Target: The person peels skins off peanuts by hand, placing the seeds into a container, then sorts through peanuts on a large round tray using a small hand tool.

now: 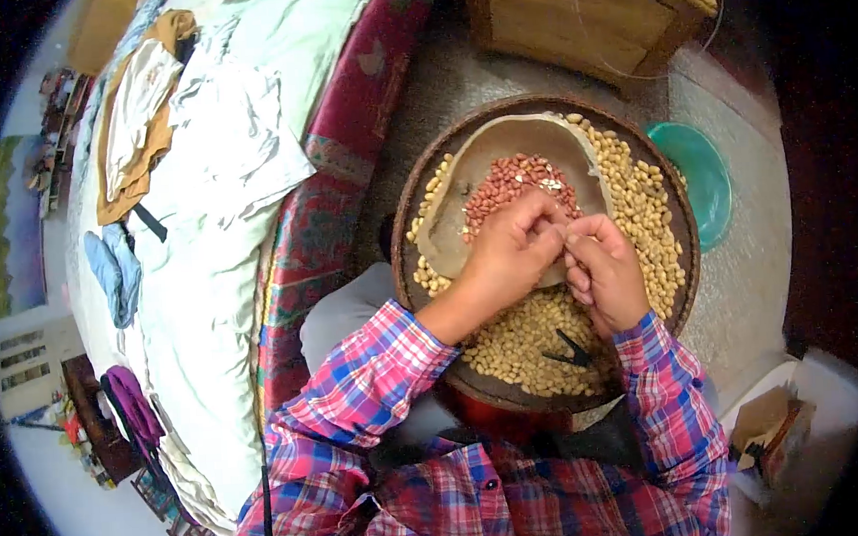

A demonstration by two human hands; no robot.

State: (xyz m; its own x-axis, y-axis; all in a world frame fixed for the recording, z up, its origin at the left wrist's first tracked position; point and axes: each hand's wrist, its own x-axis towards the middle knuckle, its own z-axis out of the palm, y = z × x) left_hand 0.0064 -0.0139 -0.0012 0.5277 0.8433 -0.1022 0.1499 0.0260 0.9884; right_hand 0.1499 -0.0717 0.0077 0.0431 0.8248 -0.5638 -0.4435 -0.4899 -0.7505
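Note:
My left hand and my right hand meet fingertip to fingertip over a wide round basket. Both are closed in a pinch; whatever lies between the fingers is too small and covered to make out. Beneath them, a pale, irregular-rimmed bowl holds red-skinned peanut kernels with a few whitish bits. Unshelled peanuts fill the basket around the bowl, and more peanuts lie nearer my body. On these rests a small black V-shaped tool, just below my right hand.
A teal basin stands on the floor right of the basket. Beyond is a wooden cabinet. Along the left runs a bed with clothes on it. At lower right, a white container holds brown cardboard.

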